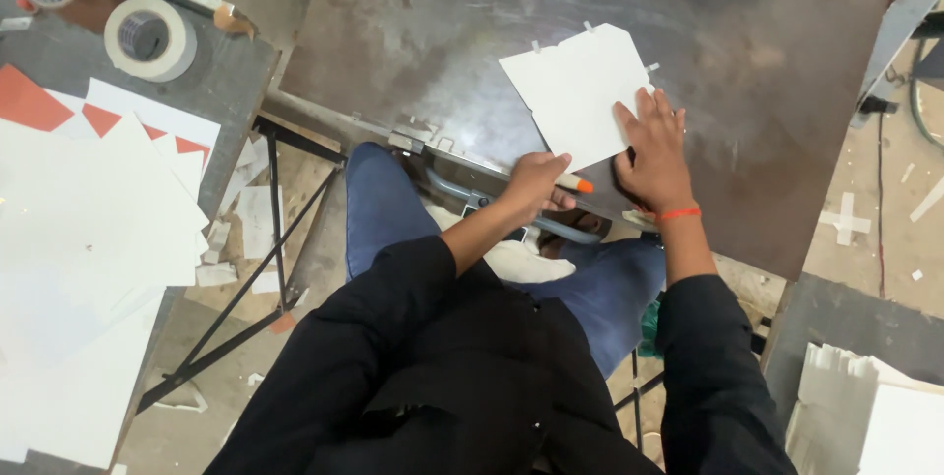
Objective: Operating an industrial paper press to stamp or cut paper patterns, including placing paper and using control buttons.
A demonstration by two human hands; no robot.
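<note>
step: trimming card [575, 91] on surface [767, 62] | right hand [657, 152] flat, fingers released, pins card at 5 o'clock | left hand [536, 183] clenched on knife [580, 184] | next: likely a steady cut along the card edge

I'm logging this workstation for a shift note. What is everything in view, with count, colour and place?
card blank: one, white, die-cut, on the metal plate
metal plate: one, dark brown, centre
orange-tipped tool: one, at the plate's near edge
tape rolls: two, pale, top left
sheet stack: white and orange, left bench
paper stack: white, bottom right
paper scraps: several, white, floor
wristband: one, orange, right wrist
left hand: holding the tool
right hand: flat on the blank's corner
</note>
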